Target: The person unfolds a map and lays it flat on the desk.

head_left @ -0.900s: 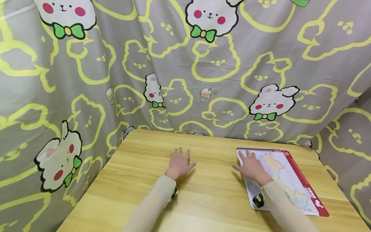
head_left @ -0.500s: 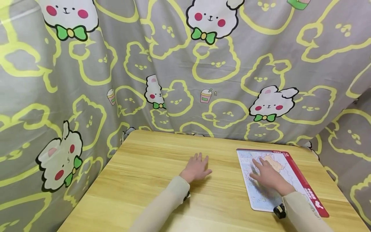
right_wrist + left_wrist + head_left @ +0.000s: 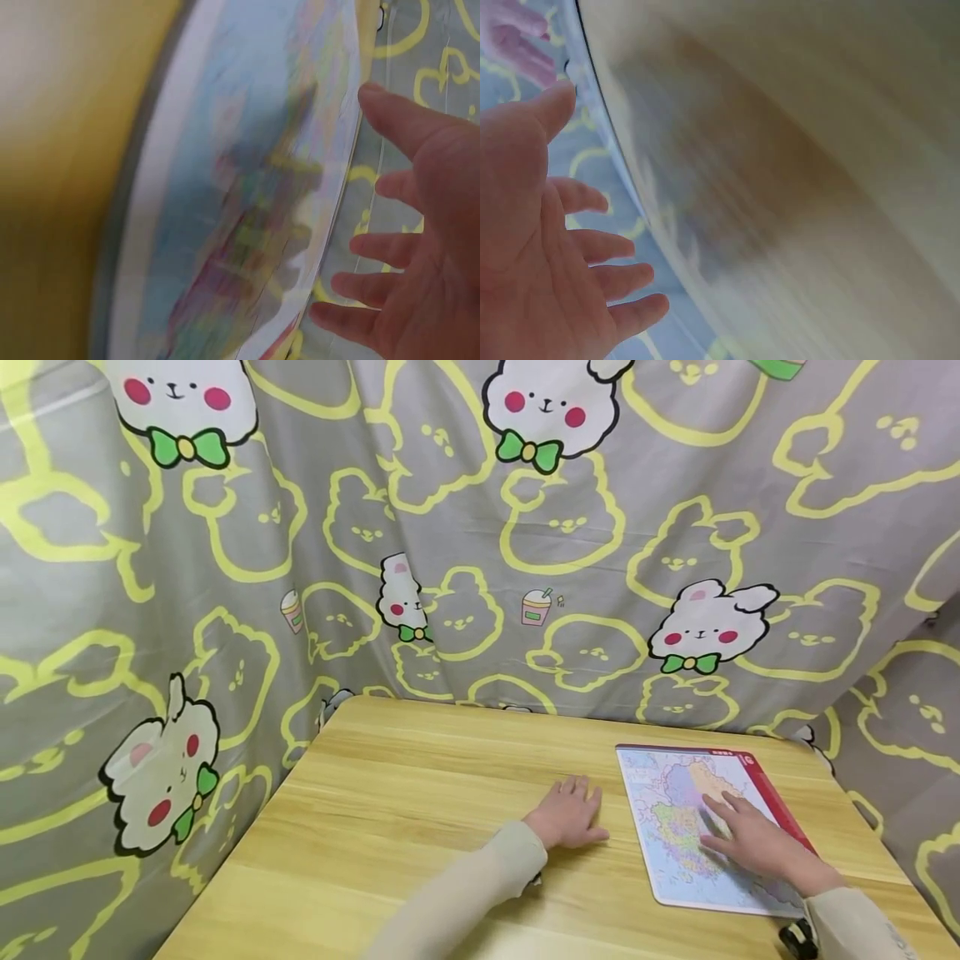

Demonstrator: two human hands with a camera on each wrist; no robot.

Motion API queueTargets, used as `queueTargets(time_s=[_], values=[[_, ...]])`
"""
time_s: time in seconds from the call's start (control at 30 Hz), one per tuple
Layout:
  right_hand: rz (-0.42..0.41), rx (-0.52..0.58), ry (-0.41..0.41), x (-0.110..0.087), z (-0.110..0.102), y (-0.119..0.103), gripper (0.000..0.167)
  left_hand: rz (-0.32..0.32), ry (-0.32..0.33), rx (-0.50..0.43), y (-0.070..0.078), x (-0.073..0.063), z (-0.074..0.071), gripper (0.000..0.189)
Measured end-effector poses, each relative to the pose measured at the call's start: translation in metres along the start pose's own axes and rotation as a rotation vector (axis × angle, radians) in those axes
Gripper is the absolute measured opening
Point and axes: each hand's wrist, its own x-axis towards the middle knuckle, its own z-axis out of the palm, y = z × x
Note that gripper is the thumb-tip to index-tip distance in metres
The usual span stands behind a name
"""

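Observation:
A printed map sheet (image 3: 675, 868) with a red band along its right side lies flat at the right of the wooden table. Over its right half is my right hand (image 3: 765, 843), fingers spread and holding nothing. The right wrist view shows this hand (image 3: 427, 247) apart from the map (image 3: 187, 225), its shadow falling on the print. My left hand (image 3: 567, 814) hovers just left of the map, over bare wood, with loosely straight fingers. In the left wrist view its palm (image 3: 540, 240) holds nothing, and the tabletop (image 3: 840, 225) beneath is blurred.
The wooden table (image 3: 420, 777) stretches to the left of the map. Around its back and sides hangs a grey curtain (image 3: 465, 527) with yellow outlines and rabbit faces. A black wrist strap piece (image 3: 797, 937) shows at the right sleeve.
Both hands have moved to the right. The right hand has passed from the map's left edge to its right half, and the left has neared the map. The map stays in place.

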Motion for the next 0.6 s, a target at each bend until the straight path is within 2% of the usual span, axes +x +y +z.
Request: queueTargets(time_s=[0.13,0.3,0.47,0.6], values=[[-0.022,-0.02,0.005,-0.013,-0.002,0.013,0.083,0.024,-0.02,0.029,0.019,0.007,-0.001,0.075],[-0.031,-0.024,-0.007,-0.025,-0.005,0.026,0.086,0.048,-0.062,0.017,0.039,0.013,-0.006,0.076],[-0.054,-0.021,-0.036,-0.035,-0.008,0.034,0.089,0.07,-0.079,0.036,0.052,0.017,-0.009,0.079],[-0.037,0.006,-0.098,-0.043,-0.007,0.043,0.087,0.082,-0.098,0.059,0.062,0.019,-0.009,0.083]])
